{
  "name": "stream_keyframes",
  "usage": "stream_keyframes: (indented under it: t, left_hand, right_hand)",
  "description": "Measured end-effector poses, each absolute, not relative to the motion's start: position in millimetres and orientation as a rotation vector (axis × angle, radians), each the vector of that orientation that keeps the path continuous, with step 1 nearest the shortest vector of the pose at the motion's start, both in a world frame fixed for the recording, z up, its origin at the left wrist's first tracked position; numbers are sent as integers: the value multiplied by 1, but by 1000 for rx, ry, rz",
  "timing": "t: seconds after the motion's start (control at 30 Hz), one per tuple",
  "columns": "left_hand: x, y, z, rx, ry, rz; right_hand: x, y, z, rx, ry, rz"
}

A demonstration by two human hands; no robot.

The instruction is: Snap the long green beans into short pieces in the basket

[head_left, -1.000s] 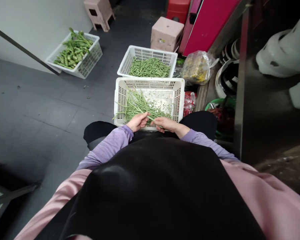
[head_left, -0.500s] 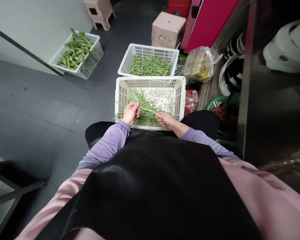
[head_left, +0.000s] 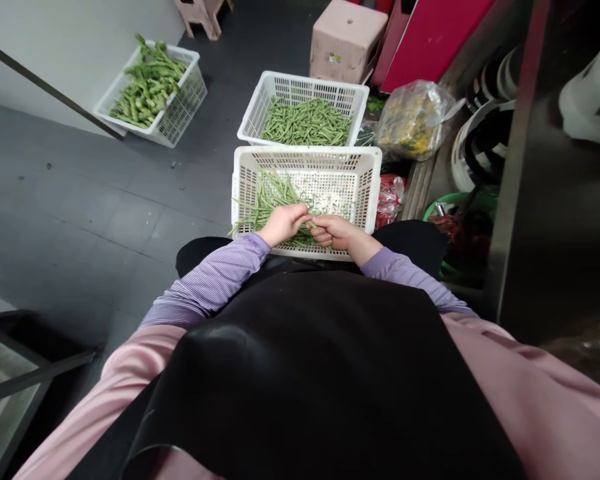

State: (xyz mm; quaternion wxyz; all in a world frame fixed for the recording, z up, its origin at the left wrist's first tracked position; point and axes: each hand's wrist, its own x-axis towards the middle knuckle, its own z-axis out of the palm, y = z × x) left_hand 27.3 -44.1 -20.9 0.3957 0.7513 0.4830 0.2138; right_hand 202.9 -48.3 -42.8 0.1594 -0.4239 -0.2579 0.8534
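Long green beans [head_left: 276,193] lie in the near white plastic basket [head_left: 307,155], with small trimmings [head_left: 330,200] on its floor to the right. Over this basket my two hands meet, fingertips almost touching. My left hand [head_left: 286,223] is closed in a pinch at the end of a green bean. Beside it my right hand [head_left: 334,233] is curled around green beans, a short piece showing at its fingers. How many beans it holds is hidden. Just beyond stands a second white basket [head_left: 250,123] of short green bean pieces [head_left: 307,123].
At the far left a white basket [head_left: 187,103] holds thick green stems [head_left: 153,83]. A pink stool [head_left: 349,37] stands behind the baskets. To the right are a clear bag [head_left: 415,123] with yellow contents, a red package [head_left: 390,198], a green tub [head_left: 443,200] and a metal counter [head_left: 555,233].
My left hand has moved right to meet my right hand, which stays over the basket's right part. The view has shifted slightly.
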Motion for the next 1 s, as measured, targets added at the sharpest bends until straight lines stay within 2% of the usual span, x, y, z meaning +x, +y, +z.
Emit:
stream_keyframes:
  t: [0.13,0.23,0.33,0.4,0.67,0.83,0.93,1.0]
  left_hand:
    - [8,-28,-50,2217,1061,35]
    - [-8,-11,-78,2248,1261,-211]
    - [-9,9,-108,2278,1446,-338]
    - [2,19,-126,2299,1394,-433]
    - [51,19,-182,2274,1382,-636]
    - [47,13,-181,2204,1331,-703]
    - [31,19,-156,2241,1328,-614]
    - [16,24,-127,2252,1314,-512]
  right_hand:
    - [215,-46,-39,-1440,-807,2251]
    - [229,-34,-35,-1357,-582,2089]
    - [241,-22,-28,-1236,-344,1981]
    - [245,-16,-25,-1211,-269,1957]
    - [241,-8,-39,-1329,-261,1907]
    - [234,-6,-55,-1390,-530,1756]
    - [233,-7,-61,-1439,-799,1695]
    - [234,-7,-62,-1527,-1055,1536]
